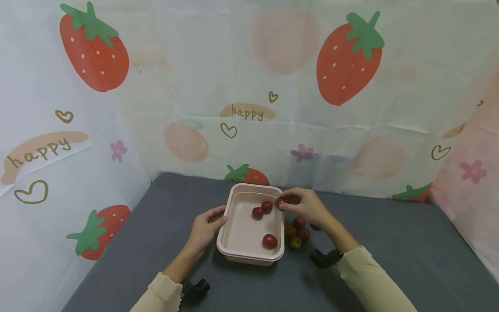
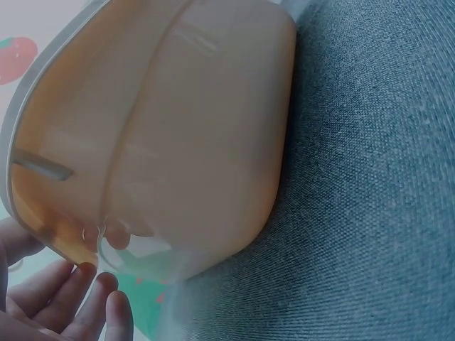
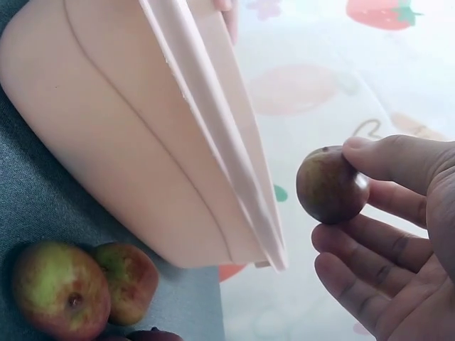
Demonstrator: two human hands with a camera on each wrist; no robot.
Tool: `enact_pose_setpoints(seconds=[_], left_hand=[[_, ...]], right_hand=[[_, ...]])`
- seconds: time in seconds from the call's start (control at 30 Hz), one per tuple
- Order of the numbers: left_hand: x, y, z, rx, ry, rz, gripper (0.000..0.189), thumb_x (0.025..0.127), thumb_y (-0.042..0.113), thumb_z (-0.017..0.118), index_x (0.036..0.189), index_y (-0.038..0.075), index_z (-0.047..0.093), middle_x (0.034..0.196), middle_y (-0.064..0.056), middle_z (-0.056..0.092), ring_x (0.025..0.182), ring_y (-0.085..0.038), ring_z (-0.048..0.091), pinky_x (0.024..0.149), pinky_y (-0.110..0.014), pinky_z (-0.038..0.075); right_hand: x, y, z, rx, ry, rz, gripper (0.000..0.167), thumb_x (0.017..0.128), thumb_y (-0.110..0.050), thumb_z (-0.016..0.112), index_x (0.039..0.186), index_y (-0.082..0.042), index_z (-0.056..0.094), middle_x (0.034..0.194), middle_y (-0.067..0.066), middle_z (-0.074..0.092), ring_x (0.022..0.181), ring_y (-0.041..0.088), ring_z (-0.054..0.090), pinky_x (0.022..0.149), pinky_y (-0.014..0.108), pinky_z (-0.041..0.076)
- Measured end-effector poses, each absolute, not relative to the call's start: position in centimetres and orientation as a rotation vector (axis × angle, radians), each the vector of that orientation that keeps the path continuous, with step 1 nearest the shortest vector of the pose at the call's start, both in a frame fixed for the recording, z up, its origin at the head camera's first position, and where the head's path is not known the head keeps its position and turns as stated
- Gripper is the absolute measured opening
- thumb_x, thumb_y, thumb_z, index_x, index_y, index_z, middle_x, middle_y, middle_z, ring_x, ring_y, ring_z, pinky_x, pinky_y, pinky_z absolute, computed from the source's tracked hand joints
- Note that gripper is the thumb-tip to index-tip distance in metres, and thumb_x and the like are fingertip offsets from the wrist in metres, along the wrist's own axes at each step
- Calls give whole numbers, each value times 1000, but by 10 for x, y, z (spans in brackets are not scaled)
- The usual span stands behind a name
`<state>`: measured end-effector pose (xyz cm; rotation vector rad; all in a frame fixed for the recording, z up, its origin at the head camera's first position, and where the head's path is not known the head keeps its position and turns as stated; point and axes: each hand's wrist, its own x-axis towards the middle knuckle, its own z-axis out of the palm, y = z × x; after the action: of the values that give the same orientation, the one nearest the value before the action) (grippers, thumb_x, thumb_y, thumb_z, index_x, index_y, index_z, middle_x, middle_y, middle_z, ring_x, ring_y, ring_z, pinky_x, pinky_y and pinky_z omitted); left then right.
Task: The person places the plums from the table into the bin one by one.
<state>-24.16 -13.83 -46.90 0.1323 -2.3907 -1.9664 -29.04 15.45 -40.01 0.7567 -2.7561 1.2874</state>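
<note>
A pale pink plastic container [image 1: 249,234] sits on the grey cloth, with three dark red plums in it: two touching plums [image 1: 257,212] towards the far right and a single plum [image 1: 269,241] near the front right corner. My left hand [image 1: 204,227] holds the container's left side, thumb at the rim and fingers along the outer wall. Above the right rim, my right hand [image 1: 308,206] pinches another plum [image 3: 332,185] between thumb and fingers. Right of the container lie several more plums [image 1: 303,234], some of them yellowish green [image 3: 62,290].
Grey cloth [image 1: 175,199] covers the table. White sheeting [image 1: 195,86] printed with strawberries and hearts hangs behind and at both sides. Black wrist mounts [image 1: 325,258] stick out at both sleeves. A small dark thing [image 1: 315,226] shows partly behind the right wrist.
</note>
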Motion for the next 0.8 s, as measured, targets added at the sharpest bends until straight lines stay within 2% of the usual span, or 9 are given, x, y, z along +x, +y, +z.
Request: enact_pose_setpoints(seconds=[0.27, 0.8], left_hand=[[-242, -139, -469, 135, -2382, -1979, 42, 92, 14, 66, 132, 4, 59, 130, -18, 63, 122, -29, 59, 102, -44, 48], [-239, -139, -467, 127, -2384, -1989, 43, 93, 16, 66, 133, 5, 58, 132, -18, 62, 123, -29, 58, 104, -45, 47]], right_hand=[[-300, 143, -404, 787, -2759, 1244, 32, 86, -19, 74, 112, -1, 70, 101, 13, 72, 88, 22, 68, 78, 37, 58], [-311, 128, -409, 799, -2806, 1207, 31, 86, -21, 74, 112, -3, 71, 102, 12, 73, 86, 19, 67, 78, 34, 57]])
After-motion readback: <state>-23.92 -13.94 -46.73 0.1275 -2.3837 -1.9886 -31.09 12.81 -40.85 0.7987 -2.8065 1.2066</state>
